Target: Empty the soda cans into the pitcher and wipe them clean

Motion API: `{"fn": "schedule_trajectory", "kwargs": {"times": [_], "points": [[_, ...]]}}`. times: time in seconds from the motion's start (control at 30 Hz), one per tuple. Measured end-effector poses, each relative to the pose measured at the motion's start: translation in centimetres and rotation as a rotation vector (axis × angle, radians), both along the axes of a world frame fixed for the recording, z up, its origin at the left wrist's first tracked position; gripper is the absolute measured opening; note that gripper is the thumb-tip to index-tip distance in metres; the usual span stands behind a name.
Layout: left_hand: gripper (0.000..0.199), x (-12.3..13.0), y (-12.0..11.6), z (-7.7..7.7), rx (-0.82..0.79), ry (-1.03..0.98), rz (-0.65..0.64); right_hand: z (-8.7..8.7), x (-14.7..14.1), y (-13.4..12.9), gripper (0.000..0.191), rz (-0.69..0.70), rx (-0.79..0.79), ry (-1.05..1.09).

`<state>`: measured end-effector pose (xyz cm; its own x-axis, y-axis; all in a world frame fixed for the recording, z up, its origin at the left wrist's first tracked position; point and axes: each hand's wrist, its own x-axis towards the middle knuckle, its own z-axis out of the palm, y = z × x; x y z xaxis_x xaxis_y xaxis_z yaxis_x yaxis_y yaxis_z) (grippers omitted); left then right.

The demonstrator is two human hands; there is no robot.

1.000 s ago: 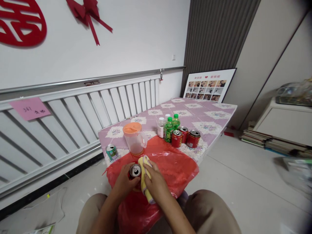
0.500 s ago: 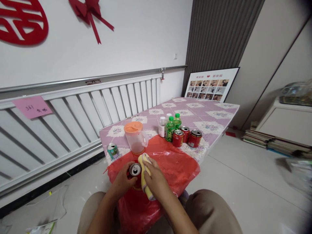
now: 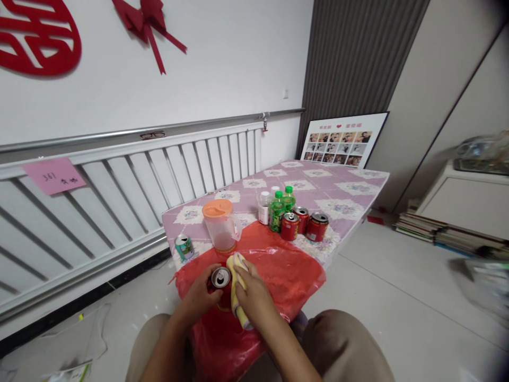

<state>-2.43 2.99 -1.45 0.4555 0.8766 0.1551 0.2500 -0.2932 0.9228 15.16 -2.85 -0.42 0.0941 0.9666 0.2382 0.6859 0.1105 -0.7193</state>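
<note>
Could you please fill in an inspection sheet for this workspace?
Surface: patterned tablecloth, with red plastic sheet over the near end.
Things in hand: opened red can, upright; folded yellow cloth beside it.
Clutter: teal can, orange-lidded pitcher, two green-capped bottles, two white-capped bottles, three other red cans.
Hands: left hand around the can; right hand gripping the cloth.
Cables: thin cord-like line on the floor at left; type unclear.
Surroundings: radiator along the wall, photo board behind the table, stacked books or papers at right.
</note>
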Motion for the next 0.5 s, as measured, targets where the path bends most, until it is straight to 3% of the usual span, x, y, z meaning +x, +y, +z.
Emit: {"fn": "schedule_trajectory", "kwargs": {"times": [0.1, 0.33, 0.5], "points": [[0.061, 0.00, 0.01, 0.09, -0.003, 0.017, -0.014, 0.13, -0.16, 0.08, 0.051, -0.013, 0.027, 0.016], [0.063, 0.12, -0.12, 0.79, 0.016, 0.065, -0.009, -0.36, 0.04, -0.76, 0.053, 0.028, -0.157, -0.107], [0.064, 0.48, -0.16, 0.28, 0.085, 0.123, 0.096, -0.09, 0.16, -0.79, 0.053, 0.024, -0.173, -0.134]]}}
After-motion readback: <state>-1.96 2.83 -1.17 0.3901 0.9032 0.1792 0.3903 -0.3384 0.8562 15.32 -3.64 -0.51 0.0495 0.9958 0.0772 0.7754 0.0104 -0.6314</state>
